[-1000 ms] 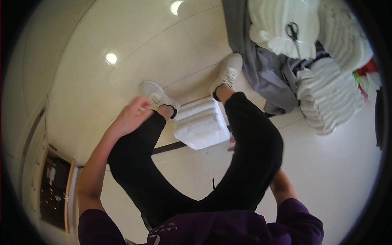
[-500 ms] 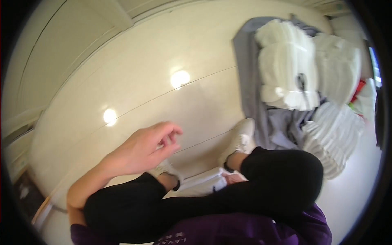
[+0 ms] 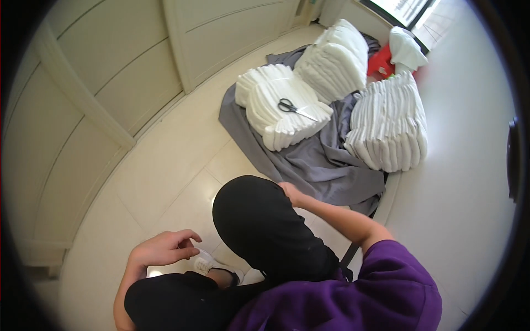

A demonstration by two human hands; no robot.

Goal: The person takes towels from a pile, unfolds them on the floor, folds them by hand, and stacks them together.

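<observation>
White bundles (image 3: 268,99) lie untouched; grasping one calls for reaching. My left hand (image 3: 165,248) is empty, loosely curled; my right hand (image 3: 291,194), half-hidden, I can't tell.

Bright daylight enters at the upper right, where the dark-framed glass opening (image 3: 398,11) washes out. The pale surface (image 3: 461,171) along the right looks hazy. A small glare spot shines on the tiled floor (image 3: 165,176) near the lower left. Folds in the white towels (image 3: 333,60) read clearly; the black trousers (image 3: 256,223) lose detail. Fisheye distortion bows the panelled doors (image 3: 124,47), and black vignetting rounds the corners.
</observation>
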